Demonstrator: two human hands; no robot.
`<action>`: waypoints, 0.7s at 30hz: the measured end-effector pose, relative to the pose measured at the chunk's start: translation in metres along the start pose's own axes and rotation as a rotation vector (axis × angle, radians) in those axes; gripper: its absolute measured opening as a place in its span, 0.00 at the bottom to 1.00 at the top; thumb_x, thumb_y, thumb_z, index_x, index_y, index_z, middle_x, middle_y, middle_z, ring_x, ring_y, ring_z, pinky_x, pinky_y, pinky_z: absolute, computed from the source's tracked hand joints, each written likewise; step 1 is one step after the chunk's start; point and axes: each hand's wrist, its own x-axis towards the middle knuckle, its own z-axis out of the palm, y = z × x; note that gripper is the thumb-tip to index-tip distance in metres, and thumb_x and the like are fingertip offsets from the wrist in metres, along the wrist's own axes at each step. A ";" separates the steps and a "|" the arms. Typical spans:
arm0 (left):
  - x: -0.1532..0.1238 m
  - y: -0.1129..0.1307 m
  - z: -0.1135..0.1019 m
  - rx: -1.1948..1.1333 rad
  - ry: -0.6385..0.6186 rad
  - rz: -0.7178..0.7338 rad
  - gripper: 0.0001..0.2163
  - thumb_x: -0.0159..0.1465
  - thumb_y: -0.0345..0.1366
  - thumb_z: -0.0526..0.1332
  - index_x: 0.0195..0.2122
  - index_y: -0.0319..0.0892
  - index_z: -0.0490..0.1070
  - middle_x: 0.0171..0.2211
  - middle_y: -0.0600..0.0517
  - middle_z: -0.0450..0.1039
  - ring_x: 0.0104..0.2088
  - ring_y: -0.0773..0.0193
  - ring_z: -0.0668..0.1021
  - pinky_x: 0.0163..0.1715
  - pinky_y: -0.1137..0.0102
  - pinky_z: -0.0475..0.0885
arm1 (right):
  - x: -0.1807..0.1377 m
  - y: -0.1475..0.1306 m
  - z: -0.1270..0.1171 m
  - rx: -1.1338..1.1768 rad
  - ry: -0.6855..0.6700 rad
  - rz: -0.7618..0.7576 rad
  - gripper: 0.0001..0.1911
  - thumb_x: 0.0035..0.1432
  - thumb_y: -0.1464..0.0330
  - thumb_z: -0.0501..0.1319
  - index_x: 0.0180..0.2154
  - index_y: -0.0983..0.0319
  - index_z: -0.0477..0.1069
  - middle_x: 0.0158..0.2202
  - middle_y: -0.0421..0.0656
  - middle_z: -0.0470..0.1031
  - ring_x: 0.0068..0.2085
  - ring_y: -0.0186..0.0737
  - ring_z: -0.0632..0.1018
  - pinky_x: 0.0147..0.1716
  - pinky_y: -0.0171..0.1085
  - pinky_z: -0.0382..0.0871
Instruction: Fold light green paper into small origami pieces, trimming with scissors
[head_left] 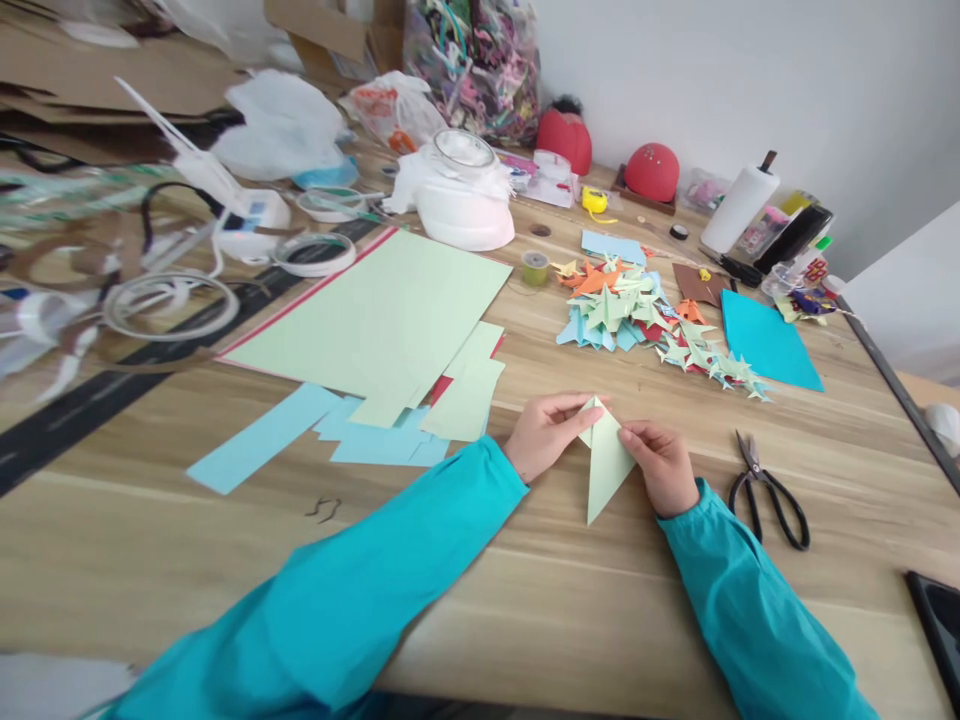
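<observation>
A pale green folded paper point(609, 462) is held between both hands just above the table, its long point toward me. My left hand point(546, 432) pinches its upper left corner between thumb and fingers. On the right edge, my right hand point(661, 462) grips the paper with thumb and forefinger. Black-handled scissors point(766, 490) lie to the right of my right hand, blades pointing away. Left of my left hand rest pale green paper pieces point(471, 395) and light blue paper strips point(262, 438). Beyond the hands is a pile of folded paper shapes point(619, 305) in green, blue, orange and red.
Large pale green sheets point(375, 310) cover the left middle of the wooden table point(525, 610). A turquoise sheet point(772, 340) lies at the right. Tape rolls point(171, 305), a glue gun point(225, 190), a yellow tape measure point(595, 201) and red pincushions point(652, 172) stand farther back.
</observation>
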 end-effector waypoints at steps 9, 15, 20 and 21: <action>0.002 -0.004 -0.003 0.102 0.087 0.014 0.10 0.53 0.41 0.64 0.28 0.39 0.78 0.29 0.49 0.78 0.32 0.61 0.77 0.33 0.68 0.72 | -0.002 -0.005 0.007 -0.089 -0.039 -0.019 0.13 0.49 0.58 0.64 0.32 0.61 0.75 0.27 0.42 0.77 0.29 0.39 0.75 0.28 0.37 0.69; 0.001 -0.006 -0.002 0.202 -0.077 0.112 0.13 0.55 0.44 0.63 0.23 0.38 0.76 0.25 0.50 0.75 0.28 0.64 0.74 0.28 0.70 0.69 | -0.003 -0.006 0.009 -0.178 -0.085 -0.069 0.13 0.53 0.58 0.60 0.28 0.62 0.72 0.26 0.41 0.74 0.26 0.35 0.71 0.25 0.33 0.65; 0.001 -0.007 -0.002 0.259 -0.084 0.094 0.16 0.57 0.44 0.61 0.18 0.38 0.71 0.19 0.53 0.70 0.24 0.67 0.70 0.24 0.72 0.66 | -0.003 -0.007 0.009 -0.190 -0.101 -0.080 0.14 0.54 0.58 0.60 0.27 0.62 0.70 0.25 0.41 0.72 0.25 0.34 0.70 0.23 0.33 0.64; 0.001 -0.007 -0.002 0.263 -0.084 0.085 0.17 0.57 0.44 0.60 0.17 0.38 0.71 0.19 0.53 0.69 0.23 0.68 0.70 0.23 0.72 0.65 | -0.003 -0.007 0.009 -0.191 -0.098 -0.083 0.14 0.54 0.58 0.60 0.27 0.62 0.70 0.25 0.41 0.72 0.25 0.34 0.70 0.23 0.33 0.64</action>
